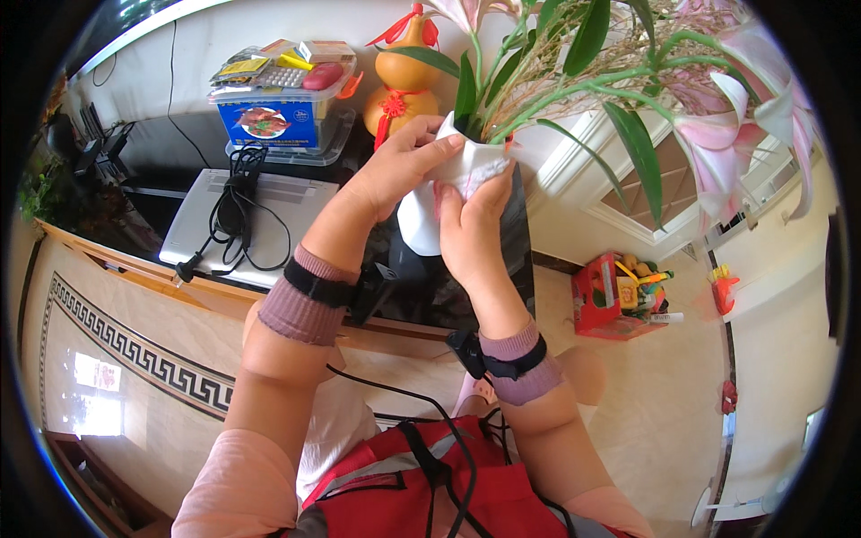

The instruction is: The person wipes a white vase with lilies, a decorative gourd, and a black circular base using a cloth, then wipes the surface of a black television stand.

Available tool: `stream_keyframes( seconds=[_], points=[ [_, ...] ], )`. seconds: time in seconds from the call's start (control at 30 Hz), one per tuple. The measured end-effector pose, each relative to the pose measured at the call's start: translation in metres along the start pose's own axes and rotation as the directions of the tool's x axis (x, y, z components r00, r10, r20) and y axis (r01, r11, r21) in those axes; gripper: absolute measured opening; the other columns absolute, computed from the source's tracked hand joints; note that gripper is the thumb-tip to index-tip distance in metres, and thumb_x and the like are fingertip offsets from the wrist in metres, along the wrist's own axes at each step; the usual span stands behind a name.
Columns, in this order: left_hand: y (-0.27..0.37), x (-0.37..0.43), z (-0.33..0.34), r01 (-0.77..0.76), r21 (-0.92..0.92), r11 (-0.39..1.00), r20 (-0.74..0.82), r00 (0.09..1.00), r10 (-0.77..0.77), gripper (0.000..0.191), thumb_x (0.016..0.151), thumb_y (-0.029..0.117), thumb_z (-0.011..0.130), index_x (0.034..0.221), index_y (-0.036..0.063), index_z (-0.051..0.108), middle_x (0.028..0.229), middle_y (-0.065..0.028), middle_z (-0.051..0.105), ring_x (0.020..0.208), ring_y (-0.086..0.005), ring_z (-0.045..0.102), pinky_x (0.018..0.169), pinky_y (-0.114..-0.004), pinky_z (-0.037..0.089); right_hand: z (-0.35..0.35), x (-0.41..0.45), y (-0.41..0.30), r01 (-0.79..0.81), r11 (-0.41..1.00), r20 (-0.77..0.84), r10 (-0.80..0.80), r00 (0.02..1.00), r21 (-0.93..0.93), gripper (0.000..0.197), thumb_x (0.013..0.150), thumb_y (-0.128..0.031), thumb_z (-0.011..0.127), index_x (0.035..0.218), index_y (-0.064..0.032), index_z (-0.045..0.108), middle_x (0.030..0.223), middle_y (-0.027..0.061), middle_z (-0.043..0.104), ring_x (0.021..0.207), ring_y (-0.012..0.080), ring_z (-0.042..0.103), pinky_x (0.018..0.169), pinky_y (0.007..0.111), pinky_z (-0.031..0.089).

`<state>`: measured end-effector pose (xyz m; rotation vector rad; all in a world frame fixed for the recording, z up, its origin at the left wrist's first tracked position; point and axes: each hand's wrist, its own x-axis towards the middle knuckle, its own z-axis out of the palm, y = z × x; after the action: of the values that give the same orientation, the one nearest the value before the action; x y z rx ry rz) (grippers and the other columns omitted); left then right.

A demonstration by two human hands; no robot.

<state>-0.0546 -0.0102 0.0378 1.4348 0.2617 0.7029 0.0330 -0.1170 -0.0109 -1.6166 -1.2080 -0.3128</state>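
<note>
A white faceted vase (418, 225) stands tilted on the black glossy cabinet top, holding pink lilies (716, 138) with green stems and leaves that lean to the right. My left hand (403, 161) grips the vase near its rim, thumb across the front. In my right hand (474, 218) is a white fluffy cloth (479, 168) with a pinkish edge, pressed against the vase's side below the rim. Part of the vase is hidden behind both hands and the cloth. Just behind my left hand stands an orange gourd ornament (403, 70) with red ribbons and a red knot.
On the cabinet, a silver laptop (195, 215) lies under a coiled black cable (232, 202). Behind it, a plastic box (282, 121) carries medicine packs and a red object. A red box of toys (599, 296) stands on the floor to the right, near a white door (605, 175).
</note>
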Motion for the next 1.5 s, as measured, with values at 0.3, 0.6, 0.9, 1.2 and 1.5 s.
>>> stream_keyframes(
  seconds=[0.3,0.6,0.9,1.2,1.5],
  points=[
    [-0.008,0.012,-0.005,-0.001,0.102,0.995,-0.005,1.0,0.001,0.071,0.085,0.045,0.073,0.133,-0.0009,0.047,0.114,-0.0135,0.06,0.104,-0.022,0.057,0.089,-0.034,0.046,-0.003,-0.057,0.057,-0.446,0.852,0.4,0.321,0.859,0.275,0.041,0.094,0.001,0.047,0.133,-0.0011,0.034,0.097,0.0094,0.055,0.081,0.0177,0.062,0.064,0.031,0.055],
    [-0.016,0.013,-0.007,-0.031,0.048,0.998,0.036,0.999,0.029,0.075,0.086,0.04,0.072,0.137,-0.0038,0.037,0.118,-0.0131,0.059,0.107,-0.0206,0.055,0.087,-0.03,0.044,-0.03,0.021,0.004,-0.107,0.828,0.066,0.085,0.994,0.55,0.036,0.098,-0.007,0.046,0.132,-0.0035,0.039,0.106,0.0065,0.057,0.088,0.0142,0.06,0.074,0.029,0.054],
    [-0.006,0.007,-0.01,-0.105,0.1,0.989,0.151,0.985,0.089,0.056,0.091,0.042,0.067,0.13,0.0042,0.053,0.113,-0.0033,0.059,0.099,-0.011,0.053,0.084,-0.025,0.041,0.013,-0.02,0.03,-0.04,0.989,0.096,0.027,0.995,0.143,0.085,0.086,-0.007,0.059,0.145,0.0173,0.002,0.148,0.0391,0.014,0.14,0.051,0.018,0.117,0.051,0.016],
    [-0.009,0.008,-0.007,-0.104,0.055,0.993,0.137,0.986,0.096,0.071,0.087,0.047,0.071,0.137,0.0027,0.048,0.12,-0.0082,0.06,0.113,-0.017,0.054,0.099,-0.032,0.041,-0.005,-0.043,0.047,-0.72,0.575,0.577,0.457,0.677,0.389,0.047,0.09,0.0,0.05,0.133,-0.0057,0.034,0.101,0.013,0.059,0.067,0.0203,0.064,0.045,0.029,0.05],
    [-0.025,0.013,-0.002,-0.144,0.037,0.989,0.075,0.987,0.141,0.081,0.082,0.04,0.077,0.139,-0.0031,0.041,0.119,-0.0157,0.06,0.109,-0.0216,0.059,0.094,-0.033,0.048,-0.03,0.013,-0.017,-0.212,0.769,0.182,0.126,0.975,0.603,0.049,0.089,-0.001,0.049,0.136,-0.0028,0.036,0.121,0.0097,0.052,0.108,0.0181,0.054,0.092,0.032,0.047]
  ],
)
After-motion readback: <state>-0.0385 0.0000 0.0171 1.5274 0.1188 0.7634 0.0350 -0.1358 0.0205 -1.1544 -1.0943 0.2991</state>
